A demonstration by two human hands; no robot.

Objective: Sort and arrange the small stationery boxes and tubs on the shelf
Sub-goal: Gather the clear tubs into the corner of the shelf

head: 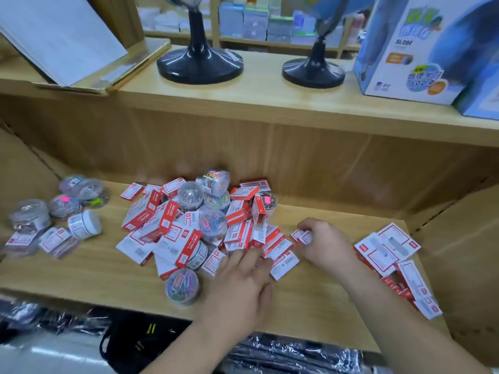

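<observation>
A jumbled pile of small red-and-white boxes (162, 225) mixed with clear tubs of coloured clips (212, 225) lies mid-shelf on the wooden shelf (94, 273). One clip tub (182, 288) stands at the pile's near edge. My left hand (240, 287) rests flat, fingers spread, on boxes at the pile's right edge. My right hand (322, 244) pinches a small red-and-white box (302, 236) just right of the pile. A separate group of red-and-white boxes (391, 252) lies at the right. Several clear tubs (78, 197) and a white tub (85, 224) sit at the left.
Cardboard walls close in the shelf at left (24, 179) and right (459, 238). The upper shelf holds two black globe stands (199, 66), a blue globe box (410, 47) and an open white binder (59, 36). Black wrapped goods (283, 352) lie below the shelf edge.
</observation>
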